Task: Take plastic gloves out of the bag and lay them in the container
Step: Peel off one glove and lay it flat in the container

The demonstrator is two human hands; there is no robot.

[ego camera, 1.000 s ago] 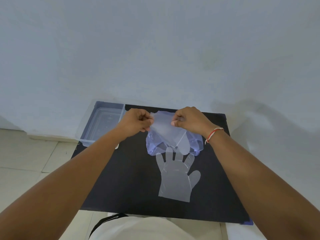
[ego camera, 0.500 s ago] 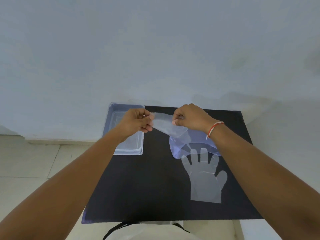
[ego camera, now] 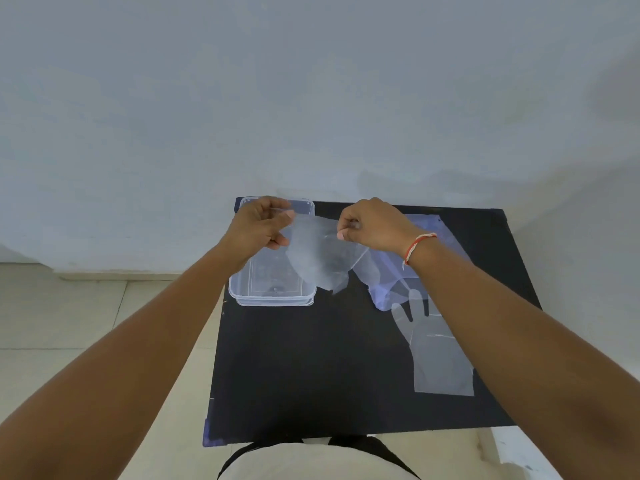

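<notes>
- Thin clear plastic — a glove (ego camera: 317,258) — hangs stretched between the left hand (ego camera: 258,226) and right hand (ego camera: 372,225), each pinched shut on its top edge.
- Over the last second the pair has carried it leftward, off the bag (ego camera: 388,271) and partly above the container (ego camera: 273,278); I'd say lowering it in comes next.
- The container looks empty, its mouth unobstructed.
- A second glove (ego camera: 436,355) lies flat on the black surface (ego camera: 311,375), its fingers overlapping the bluish bag — yet to be moved.

Left hand (ego camera: 259,226) and right hand (ego camera: 372,224) pinching a clear plastic glove (ego camera: 320,259) above the clear container (ego camera: 273,295), black table (ego camera: 311,368) beneath.
</notes>
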